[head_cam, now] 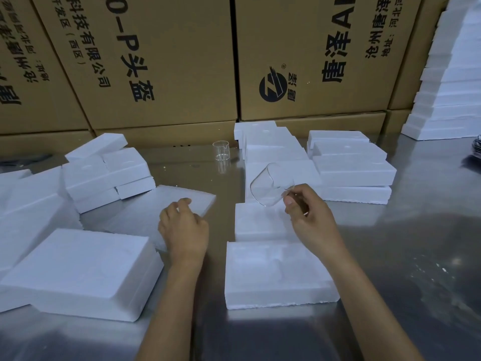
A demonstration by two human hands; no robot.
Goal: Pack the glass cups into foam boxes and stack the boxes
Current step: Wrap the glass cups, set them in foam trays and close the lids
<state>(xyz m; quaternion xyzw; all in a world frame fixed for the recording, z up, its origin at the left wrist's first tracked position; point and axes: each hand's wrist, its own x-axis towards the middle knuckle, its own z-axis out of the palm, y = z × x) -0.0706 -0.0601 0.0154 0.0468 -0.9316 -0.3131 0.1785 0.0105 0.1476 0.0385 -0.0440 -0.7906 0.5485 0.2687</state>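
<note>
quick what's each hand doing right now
Left hand: fingers loosely curled, holding nothing, over a flat foam sheet.
Right hand: pinching a tilted glass cup.

My left hand (pixel 182 227) sits at centre frame, over the edge of a flat foam sheet (pixel 166 204). My right hand (pixel 309 217) is just right of it, holding a tilted glass cup (pixel 270 187) above a foam box (pixel 260 222). A larger foam box (pixel 276 274) lies below that. Another foam box (pixel 80 274) fills the lower left. A second glass cup (pixel 221 151) stands upright at upper centre on the table (pixel 403 243). Cardboard cartons (pixel 182 61) line the top, behind everything.
</note>
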